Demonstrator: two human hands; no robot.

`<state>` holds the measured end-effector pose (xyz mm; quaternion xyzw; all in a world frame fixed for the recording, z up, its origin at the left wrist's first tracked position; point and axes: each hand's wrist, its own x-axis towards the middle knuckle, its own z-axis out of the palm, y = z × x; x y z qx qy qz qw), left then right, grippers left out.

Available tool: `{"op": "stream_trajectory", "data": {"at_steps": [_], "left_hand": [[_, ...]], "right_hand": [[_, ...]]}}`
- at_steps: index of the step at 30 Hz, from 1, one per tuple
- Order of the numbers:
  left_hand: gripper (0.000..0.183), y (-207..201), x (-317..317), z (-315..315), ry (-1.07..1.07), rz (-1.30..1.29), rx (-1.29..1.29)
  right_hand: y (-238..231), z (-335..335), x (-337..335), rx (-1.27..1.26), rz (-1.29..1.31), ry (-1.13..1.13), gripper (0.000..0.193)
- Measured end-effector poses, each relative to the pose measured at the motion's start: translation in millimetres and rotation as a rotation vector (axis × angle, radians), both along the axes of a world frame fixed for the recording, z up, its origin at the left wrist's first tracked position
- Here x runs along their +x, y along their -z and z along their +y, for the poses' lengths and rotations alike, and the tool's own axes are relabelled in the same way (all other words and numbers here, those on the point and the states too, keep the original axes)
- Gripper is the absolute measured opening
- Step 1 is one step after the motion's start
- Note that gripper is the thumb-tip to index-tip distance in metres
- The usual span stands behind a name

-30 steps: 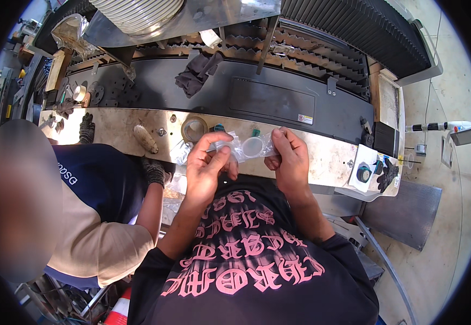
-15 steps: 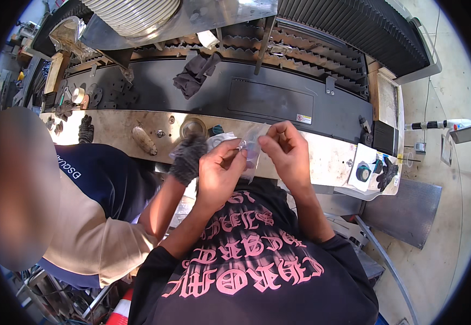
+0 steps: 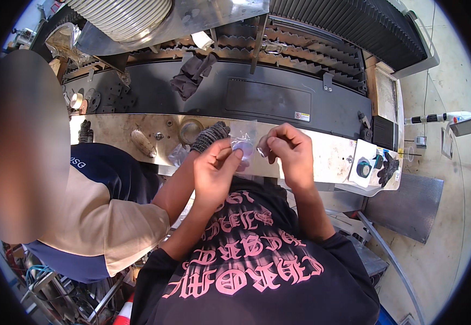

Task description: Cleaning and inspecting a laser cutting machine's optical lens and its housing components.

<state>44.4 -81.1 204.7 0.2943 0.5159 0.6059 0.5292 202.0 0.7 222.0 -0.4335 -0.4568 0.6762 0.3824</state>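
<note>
My left hand (image 3: 216, 165) pinches a small clear plastic bag (image 3: 244, 138) with a round purplish disc inside, held up above the pale workbench (image 3: 327, 154). My right hand (image 3: 289, 151) is close on the bag's right side, its fingertips closed on a small clear piece at the bag's edge. Both hands are raised in front of my chest. A co-worker's gloved hand (image 3: 211, 136) reaches in just left of the bag, close to my left hand.
A co-worker in a beige and navy shirt (image 3: 100, 211) stands at my left. On the bench lie a tape roll (image 3: 191, 130), a brown oblong piece (image 3: 142, 142) and, at the right end, a black glove (image 3: 390, 165) and a black ring. A black machine bed (image 3: 268, 97) lies beyond.
Both my hands have lifted off the bench and moved left and nearer to me, holding the bag up. The co-worker's gloved hand has come up beside it.
</note>
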Motion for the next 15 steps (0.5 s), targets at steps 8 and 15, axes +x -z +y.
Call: {"op": "stream_trajectory", "data": {"at_steps": [8,15], "left_hand": [[0.025,5.6,3.3,5.9,-0.062,-0.028,0.096],[0.021,12.1,-2.4,7.9,-0.025,0.048,0.023]], "right_hand": [[-1.9,-5.2,0.6,0.012,0.094,-0.081,0.009],[3.9,-10.6,4.8,0.073,0.074,-0.162,0.008]]}}
